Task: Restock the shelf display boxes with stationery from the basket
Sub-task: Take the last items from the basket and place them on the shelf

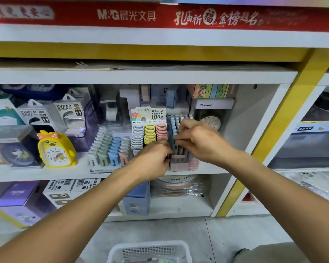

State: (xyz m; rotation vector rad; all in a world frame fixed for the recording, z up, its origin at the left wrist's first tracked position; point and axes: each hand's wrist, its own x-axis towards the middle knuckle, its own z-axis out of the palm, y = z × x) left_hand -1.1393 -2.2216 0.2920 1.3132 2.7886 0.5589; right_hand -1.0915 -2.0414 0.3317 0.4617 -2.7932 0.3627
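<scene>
Plastic pens (176,130), slim and pastel-capped, stand upright in tight rows inside a cardboard pen display box (180,160) on the middle shelf (46,173). Both hands work at this box. The left hand (156,154) has its fingers curled at the box's front-left corner, apparently pinching a pen or the box edge (the contact point is hidden behind the knuckles). The right hand (196,137) pinches thumb and forefinger together on the top of one pen in the near rows, seemingly seating it in a slot.

Handling judgement: each pen is probably light, rigid and smooth-barrelled, so it may slip if held loosely. Take hold near the upper barrel or cap, keep it vertical, and lower it straight into its slot. The box walls are thin card and likely flex under side pressure; steady the front corner with the other hand.

To the left, a lead-refill display box (149,130) holds flat rounded cases in white, yellow and pink columns, and a tiered tray of erasers (108,147) shows soft pastel blocks in paper sleeves. A glossy yellow duck clock (55,149) sits further left.

The white basket (150,251), moulded plastic with a perforated wall, rests on the floor below the hands; its contents are barely visible.
</scene>
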